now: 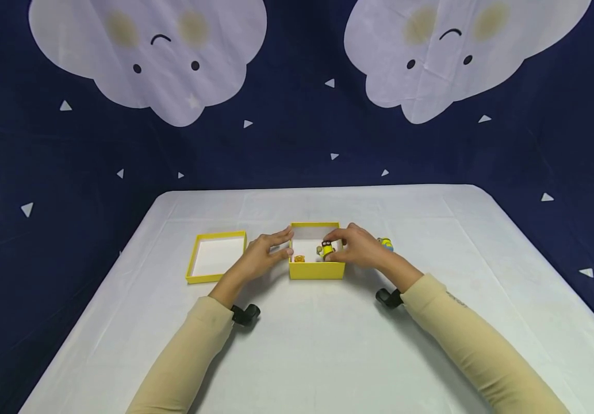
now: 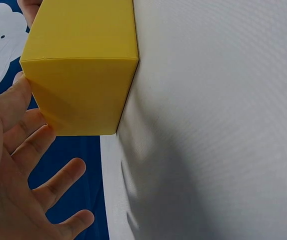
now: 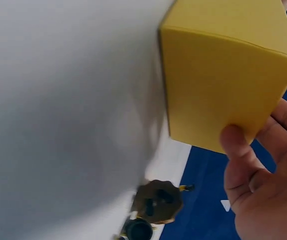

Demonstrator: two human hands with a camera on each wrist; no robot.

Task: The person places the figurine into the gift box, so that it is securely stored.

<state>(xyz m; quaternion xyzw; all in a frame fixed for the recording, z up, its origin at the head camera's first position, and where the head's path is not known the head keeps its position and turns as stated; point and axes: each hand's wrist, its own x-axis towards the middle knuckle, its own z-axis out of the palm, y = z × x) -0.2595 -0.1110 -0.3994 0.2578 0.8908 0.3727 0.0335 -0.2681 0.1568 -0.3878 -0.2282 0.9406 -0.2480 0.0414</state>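
Observation:
An open yellow box [image 1: 317, 271] with a white inside stands on the table. My left hand [image 1: 260, 256] touches its left side, fingers spread and fairly straight; in the left wrist view that hand [image 2: 13, 165] lies against the box [image 2: 78, 95]. Reaching over the right wall, my right hand [image 1: 361, 247] pinches a small yellow figure [image 1: 327, 249] with a dark top between thumb and finger inside the box. A small orange piece [image 1: 299, 259] sits in the box's left part. In the right wrist view, one finger of the hand [image 3: 273, 185] rests on the box's outer wall [image 3: 223, 80]; the figure is hidden there.
Left of the box lies a yellow-rimmed tray or lid [image 1: 203, 279], white inside. A yellow and blue toy [image 1: 386, 244] is behind my right wrist. The right wrist view shows a brown scalloped piece [image 3: 158, 201] beside the box. Dark cloth with clouds hangs behind the table.

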